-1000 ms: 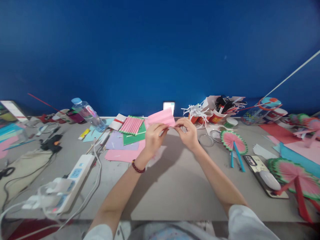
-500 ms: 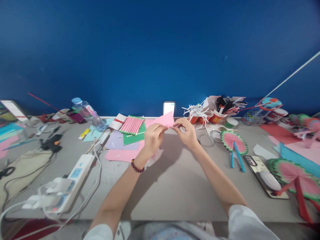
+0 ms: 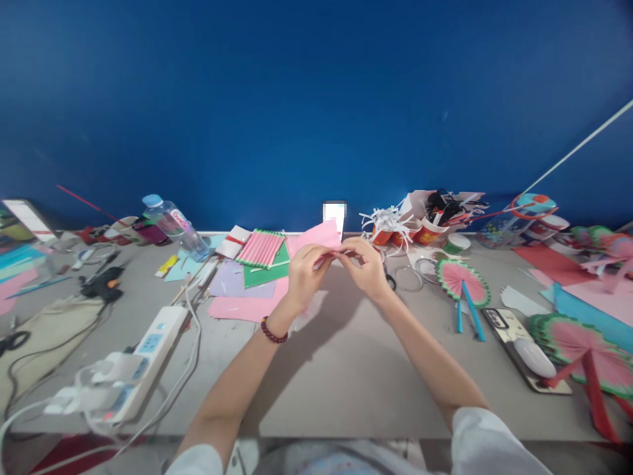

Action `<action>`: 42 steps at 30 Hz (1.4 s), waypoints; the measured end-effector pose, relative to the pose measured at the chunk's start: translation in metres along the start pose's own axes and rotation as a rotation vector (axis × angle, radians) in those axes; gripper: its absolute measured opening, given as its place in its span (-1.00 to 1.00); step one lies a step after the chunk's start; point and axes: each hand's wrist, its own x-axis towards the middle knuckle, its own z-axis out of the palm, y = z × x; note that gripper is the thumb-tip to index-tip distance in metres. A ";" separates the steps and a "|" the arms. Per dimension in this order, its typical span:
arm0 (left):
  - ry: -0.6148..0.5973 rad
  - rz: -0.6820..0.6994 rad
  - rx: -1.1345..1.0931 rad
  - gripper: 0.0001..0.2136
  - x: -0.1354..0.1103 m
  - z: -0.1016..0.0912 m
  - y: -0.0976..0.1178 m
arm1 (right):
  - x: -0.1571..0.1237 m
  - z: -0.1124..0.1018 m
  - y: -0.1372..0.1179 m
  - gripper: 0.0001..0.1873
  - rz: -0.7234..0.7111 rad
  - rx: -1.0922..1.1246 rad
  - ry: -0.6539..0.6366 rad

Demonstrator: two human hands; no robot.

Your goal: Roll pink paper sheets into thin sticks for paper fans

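A sheet of pink paper (image 3: 316,235) is held up over the middle of the table, near the blue wall. My left hand (image 3: 307,269) pinches its lower edge, a beaded bracelet around that wrist. Close beside it, my right hand (image 3: 364,265) has thumb and fingers pinched on the same edge, the two sets of fingertips nearly meeting. The fingers hide most of the gripped edge. Left of my left hand lies a pleated pink paper with green edges (image 3: 262,248), on a green sheet (image 3: 267,274).
A power strip (image 3: 151,363) with cables lies front left, a tilted bottle (image 3: 178,227) behind it. At right are paper cups (image 3: 430,232), a watermelon-coloured paper fan (image 3: 465,280), a phone (image 3: 504,320) with a mouse (image 3: 534,357) on it, and another fan (image 3: 588,343).
My fingertips have come closer together along the pink paper's edge. The right hand has shifted slightly left, and the paper's raised part now looks lower and more curved.
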 end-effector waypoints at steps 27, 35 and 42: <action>0.021 -0.022 0.134 -0.86 0.005 -0.009 -0.009 | 0.007 -0.017 0.007 -0.89 -0.111 -0.248 0.049; -0.040 0.061 0.287 -0.88 0.002 -0.009 -0.003 | 0.005 -0.021 0.004 -0.87 -0.437 -0.759 -0.064; -0.075 0.048 0.257 -0.88 0.003 -0.010 -0.003 | 0.005 -0.020 0.005 -0.88 -0.527 -0.785 -0.094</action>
